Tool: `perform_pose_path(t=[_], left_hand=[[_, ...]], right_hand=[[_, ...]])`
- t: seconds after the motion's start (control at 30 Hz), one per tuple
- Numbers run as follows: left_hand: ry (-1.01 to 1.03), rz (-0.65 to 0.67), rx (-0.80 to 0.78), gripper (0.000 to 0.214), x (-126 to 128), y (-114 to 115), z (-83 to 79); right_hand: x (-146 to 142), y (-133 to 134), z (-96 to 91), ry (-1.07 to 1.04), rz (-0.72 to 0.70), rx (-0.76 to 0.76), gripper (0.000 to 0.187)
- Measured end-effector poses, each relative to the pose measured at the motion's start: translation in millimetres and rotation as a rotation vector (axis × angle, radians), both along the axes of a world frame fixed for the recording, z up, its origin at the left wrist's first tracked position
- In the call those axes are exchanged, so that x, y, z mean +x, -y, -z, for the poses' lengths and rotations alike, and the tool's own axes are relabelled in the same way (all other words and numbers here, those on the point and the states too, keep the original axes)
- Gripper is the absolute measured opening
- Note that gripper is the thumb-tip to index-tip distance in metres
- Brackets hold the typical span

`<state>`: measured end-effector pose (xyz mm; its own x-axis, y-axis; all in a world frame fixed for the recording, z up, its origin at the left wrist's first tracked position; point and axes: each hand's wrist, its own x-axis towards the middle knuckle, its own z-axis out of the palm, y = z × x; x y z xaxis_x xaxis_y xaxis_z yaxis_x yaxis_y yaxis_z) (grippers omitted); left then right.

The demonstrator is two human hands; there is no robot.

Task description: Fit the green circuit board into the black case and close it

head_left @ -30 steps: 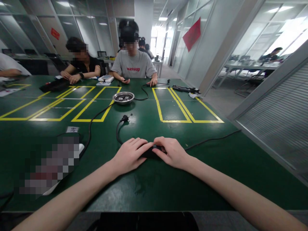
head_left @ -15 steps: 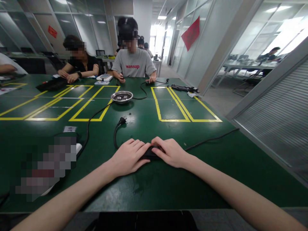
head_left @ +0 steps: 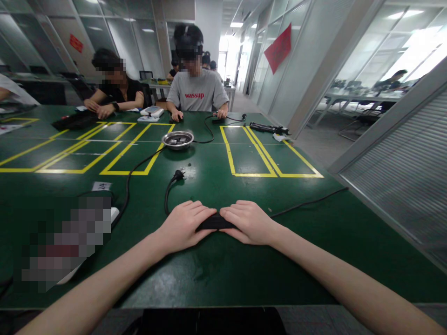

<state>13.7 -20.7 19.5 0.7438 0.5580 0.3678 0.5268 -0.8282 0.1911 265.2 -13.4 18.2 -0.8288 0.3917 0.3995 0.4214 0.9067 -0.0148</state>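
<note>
Both my hands rest on a small black device lying on the green table in front of me. My left hand covers its left end with fingers curled over it. My right hand covers its right end the same way. Most of the device is hidden under my fingers. A black cable with a plug curves from the device's left side toward the table's middle. Another thin black cable runs off to the right.
A metal bowl with small parts stands mid-table among yellow taped boxes. A white object lies at the left. Two people sit at the far side, hands on the table. A black tool lies far right.
My hands have shifted slightly on the black device, the right fingers now lying flatter over it. The person opposite has lowered a hand to the table.
</note>
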Motion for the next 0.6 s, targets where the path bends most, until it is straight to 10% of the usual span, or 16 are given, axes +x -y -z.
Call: perform_pose_path(t=[0.2,0.5,0.6], left_hand=[[-0.023,0.036,0.057,0.029,2.9,5.2,-3.7],[-0.076,0.137,0.068,0.035,4.6,8.8,-4.5],[-0.063,0.119,0.084,0.037,3.0,7.3,-3.3]], right_hand=[[4.3,-2.0,1.9,-0.136,-0.053,-0.221,0.023],[5.8,3.4,-14.3,-0.305,-0.056,-1.292,0.039],[2.0,3.3,-11.9,-0.377,-0.05,-1.422,0.041]])
